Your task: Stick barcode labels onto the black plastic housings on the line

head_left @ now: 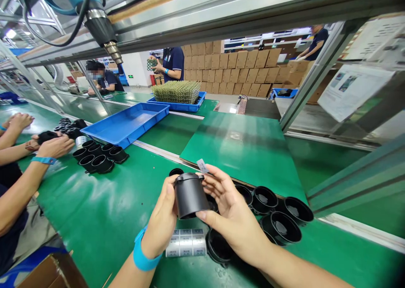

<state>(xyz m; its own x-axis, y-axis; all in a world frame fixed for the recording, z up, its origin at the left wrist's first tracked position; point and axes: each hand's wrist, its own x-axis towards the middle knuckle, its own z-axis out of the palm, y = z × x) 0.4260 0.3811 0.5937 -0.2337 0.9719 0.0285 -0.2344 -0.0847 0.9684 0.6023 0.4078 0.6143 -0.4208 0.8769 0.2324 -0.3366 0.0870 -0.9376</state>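
Observation:
A black plastic cylindrical housing [191,197] is held up in front of me, a little tilted, over the green table. My left hand [163,216] is closed around its left side. My right hand [232,210] has its thumb on the lower right edge and its other fingers curled at the right side. A small silver label [202,166] clings to the right index fingertip, apart from the housing. Beneath the hands lies a sheet of silver labels [186,243]. Several more black housings [281,228] stand to the right; one [219,246] is partly hidden below my right hand.
An empty blue tray [129,121] lies beyond, with a green raised board [243,142] to its right. Black housings [95,155] stand near a co-worker's hands [57,146] at left. A power drill [101,26] hangs overhead. A blue tray of yellowish mesh pieces [177,93] sits farther back.

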